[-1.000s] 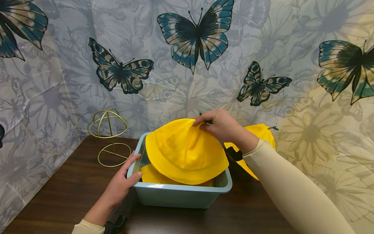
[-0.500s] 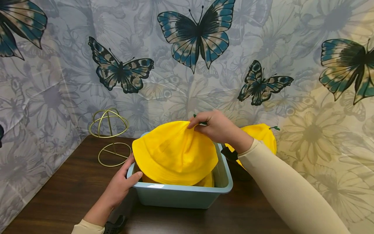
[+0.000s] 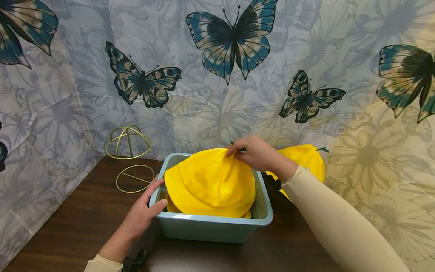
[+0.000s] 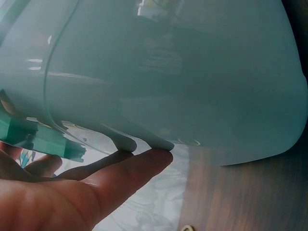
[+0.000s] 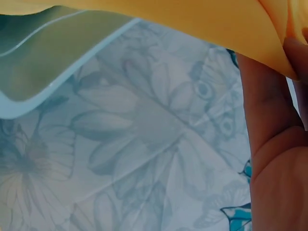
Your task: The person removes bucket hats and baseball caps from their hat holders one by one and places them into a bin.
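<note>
My right hand [image 3: 255, 153] pinches a yellow bucket hat [image 3: 207, 185] at the top of its crown, where a bit of green stem shows by the fingers. The hat hangs tilted inside a pale blue plastic bin [image 3: 204, 228], its brim low toward the front wall. More yellow cloth [image 3: 174, 207] lies beneath it, mostly hidden. At the bin's left side, my left hand [image 3: 141, 215] holds the rim, thumb over the edge. In the left wrist view, fingertips [image 4: 161, 156] touch the bin's outer wall. The right wrist view shows the hat [image 5: 192, 24] stretching from the fingers across the bin's corner.
A gold wire stand [image 3: 129, 158] stands on the dark wooden table [image 3: 78, 211], left of the bin. Behind my right forearm sits another yellow hat [image 3: 306, 160] with a green stem. A butterfly-print cloth [image 3: 210, 109] hangs behind the table.
My right hand has lowered the hat deeper into the bin, first shifting it left, then back to the right. My left hand has stayed on the rim.
</note>
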{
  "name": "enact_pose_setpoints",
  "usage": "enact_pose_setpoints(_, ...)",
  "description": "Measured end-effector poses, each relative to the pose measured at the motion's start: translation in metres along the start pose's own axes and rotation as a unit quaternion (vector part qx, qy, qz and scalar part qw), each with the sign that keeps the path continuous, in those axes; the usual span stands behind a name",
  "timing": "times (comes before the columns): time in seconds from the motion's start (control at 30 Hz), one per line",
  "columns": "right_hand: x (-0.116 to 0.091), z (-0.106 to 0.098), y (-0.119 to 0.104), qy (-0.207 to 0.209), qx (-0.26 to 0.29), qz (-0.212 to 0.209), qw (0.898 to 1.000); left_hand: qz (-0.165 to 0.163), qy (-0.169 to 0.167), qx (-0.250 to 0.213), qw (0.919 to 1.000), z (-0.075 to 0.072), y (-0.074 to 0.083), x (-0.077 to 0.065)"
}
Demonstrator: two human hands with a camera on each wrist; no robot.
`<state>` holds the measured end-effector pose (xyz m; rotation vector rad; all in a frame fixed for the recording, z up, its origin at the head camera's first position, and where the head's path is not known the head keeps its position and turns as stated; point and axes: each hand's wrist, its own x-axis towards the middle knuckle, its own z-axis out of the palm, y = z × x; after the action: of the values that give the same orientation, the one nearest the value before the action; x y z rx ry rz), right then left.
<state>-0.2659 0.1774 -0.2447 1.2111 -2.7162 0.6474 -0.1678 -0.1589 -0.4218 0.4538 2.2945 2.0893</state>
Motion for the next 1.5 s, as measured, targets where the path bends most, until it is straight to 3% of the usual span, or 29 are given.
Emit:
enact_pose_setpoints(0.23,0.002,0.000,-0.005,-0.007,-0.012,-0.009,1.000,-0.003,0.003,-0.001,1.0000,0.000,0.002,0.000)
enact_pose_setpoints(0.6,0.012,0.022,-0.012,-0.069,-0.039,-0.014,0.997,-0.001,0.007,0.002,1.0000,0.001,0.000,0.001)
enact_pose_setpoints(0.93,0.012,0.033,-0.012,-0.085,-0.017,0.006,0.996,0.000,0.008,-0.001,1.0000,0.001,0.000,0.000)
enact_pose_setpoints(1.13,0.007,0.033,-0.008,-0.086,0.022,0.012,0.996,0.000,0.006,0.002,1.0000,0.000,0.000,0.001)
enact_pose_setpoints(1.3,-0.009,0.026,-0.008,-0.073,0.081,0.071,0.991,0.002,0.003,0.003,1.0000,0.001,0.000,0.000)
enact_pose_setpoints(1.43,-0.027,0.016,-0.007,-0.033,0.165,0.120,0.978,0.004,0.004,0.001,1.0000,0.001,0.000,0.000)
enact_pose_setpoints(1.5,-0.036,0.010,-0.003,-0.013,0.220,0.140,0.965,0.005,0.005,0.001,1.0000,0.001,0.000,-0.001)
